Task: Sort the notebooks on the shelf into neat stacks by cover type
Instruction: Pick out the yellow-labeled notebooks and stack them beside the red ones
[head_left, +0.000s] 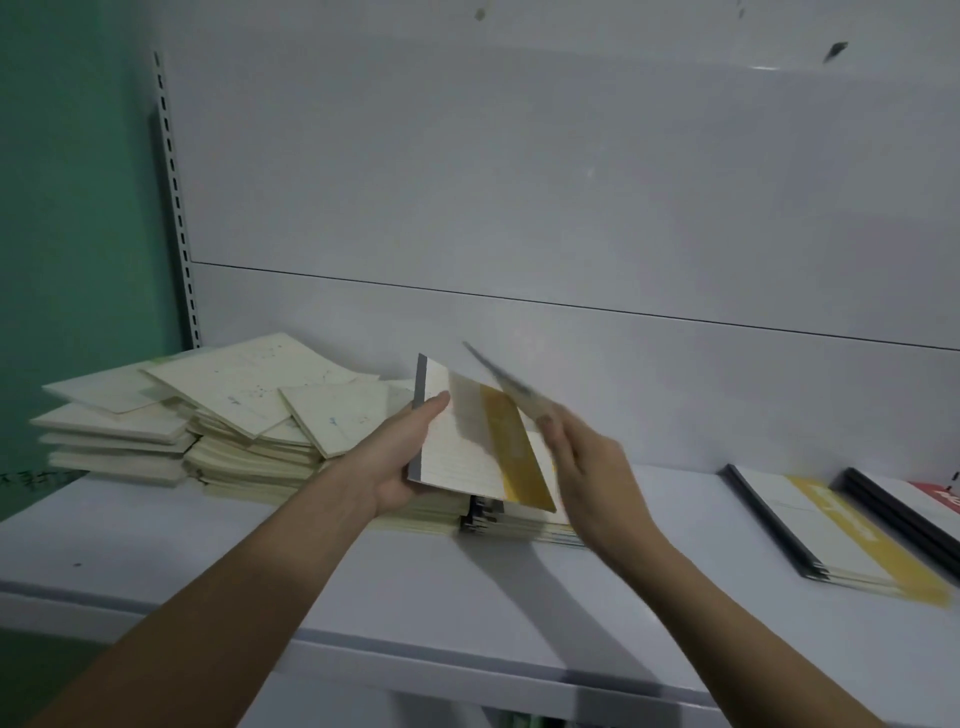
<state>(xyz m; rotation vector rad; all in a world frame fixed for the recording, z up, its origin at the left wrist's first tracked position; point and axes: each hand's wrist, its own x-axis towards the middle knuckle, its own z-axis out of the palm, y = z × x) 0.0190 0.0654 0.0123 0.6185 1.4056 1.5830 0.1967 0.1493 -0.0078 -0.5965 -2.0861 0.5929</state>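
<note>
My left hand (402, 457) grips a notebook (470, 457) with a white cover, a yellow band and a grey spine, tilted up above the shelf (363, 582). My right hand (587, 467) holds a second, blurred notebook (506, 387) by its lower end, lifted edge-on just right of the first. Under both hands lies a low pile of similar notebooks (498, 519). To the left sits a messy heap of cream-covered notebooks (208, 415).
At the right lie a small stack of white-and-yellow notebooks (841, 540) and, beyond it, a dark-spined stack with a red-marked cover (919, 509). A white back panel (519, 208) closes the shelf; a slotted upright (176, 208) stands at the left.
</note>
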